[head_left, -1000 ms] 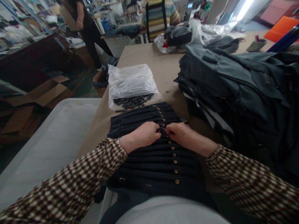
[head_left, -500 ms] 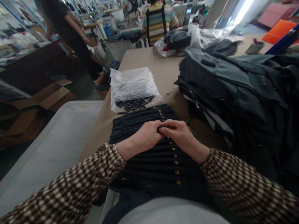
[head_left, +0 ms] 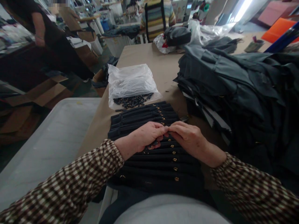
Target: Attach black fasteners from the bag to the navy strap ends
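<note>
Both the left hand [head_left: 144,135] and the right hand [head_left: 189,137] are pinching, fingertips pressed together, one small piece midway along the stack of dark zippered panels [head_left: 154,161], while loose pulls [head_left: 133,101] by the plastic bag [head_left: 132,81] are lying unused.

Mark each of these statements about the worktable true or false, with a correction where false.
1. Both hands meet over the row of dark zippered pieces. True.
2. The clear plastic bag lies nearer the person than the row. False: it lies beyond it.
3. The left hand rests on the pile of dark garments. False: the pile lies apart, to the right.
4. The right hand touches the left at the fingertips. True.
5. Small dark parts lie at the bag's mouth. True.
</note>
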The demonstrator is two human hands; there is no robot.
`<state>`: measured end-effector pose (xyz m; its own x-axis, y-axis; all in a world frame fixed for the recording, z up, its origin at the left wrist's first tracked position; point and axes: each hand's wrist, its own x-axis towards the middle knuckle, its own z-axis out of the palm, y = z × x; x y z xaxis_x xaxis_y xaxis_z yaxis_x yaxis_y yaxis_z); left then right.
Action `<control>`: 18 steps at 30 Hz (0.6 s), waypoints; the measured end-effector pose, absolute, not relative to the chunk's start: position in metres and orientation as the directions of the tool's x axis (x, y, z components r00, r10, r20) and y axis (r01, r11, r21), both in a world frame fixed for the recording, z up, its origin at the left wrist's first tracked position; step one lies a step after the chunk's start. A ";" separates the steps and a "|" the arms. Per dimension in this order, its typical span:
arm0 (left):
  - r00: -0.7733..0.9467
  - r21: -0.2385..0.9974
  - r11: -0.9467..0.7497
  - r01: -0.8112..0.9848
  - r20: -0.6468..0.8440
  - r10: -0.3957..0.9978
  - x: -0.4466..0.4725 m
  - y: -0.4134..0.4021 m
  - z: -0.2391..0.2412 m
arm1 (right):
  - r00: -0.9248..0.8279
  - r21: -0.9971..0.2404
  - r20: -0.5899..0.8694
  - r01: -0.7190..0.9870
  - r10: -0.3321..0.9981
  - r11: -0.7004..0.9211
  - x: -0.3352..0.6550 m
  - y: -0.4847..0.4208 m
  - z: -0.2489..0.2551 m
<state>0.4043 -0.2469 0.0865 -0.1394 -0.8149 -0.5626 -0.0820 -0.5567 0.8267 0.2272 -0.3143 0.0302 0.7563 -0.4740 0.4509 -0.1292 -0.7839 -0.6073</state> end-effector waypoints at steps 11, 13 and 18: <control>-0.123 0.593 -0.146 -0.792 -0.390 -0.913 0.407 -0.259 0.069 | 0.794 -0.760 0.060 -0.357 -0.605 -0.543 0.218 -0.319 0.015; -0.142 0.562 -0.115 -0.819 -0.393 -0.908 0.406 -0.260 0.067 | 0.796 -0.750 0.068 -0.357 -0.602 -0.557 0.218 -0.319 0.010; -0.158 0.538 -0.091 -0.838 -0.400 -0.903 0.406 -0.262 0.068 | 0.798 -0.770 0.055 -0.349 -0.600 -0.534 0.220 -0.320 0.008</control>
<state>0.4064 -0.2617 0.0684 -0.1581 -0.9027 -0.4002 -0.8383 -0.0915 0.5375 0.2203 -0.3198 0.0075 0.7977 -0.6005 0.0553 -0.3486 -0.5341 -0.7702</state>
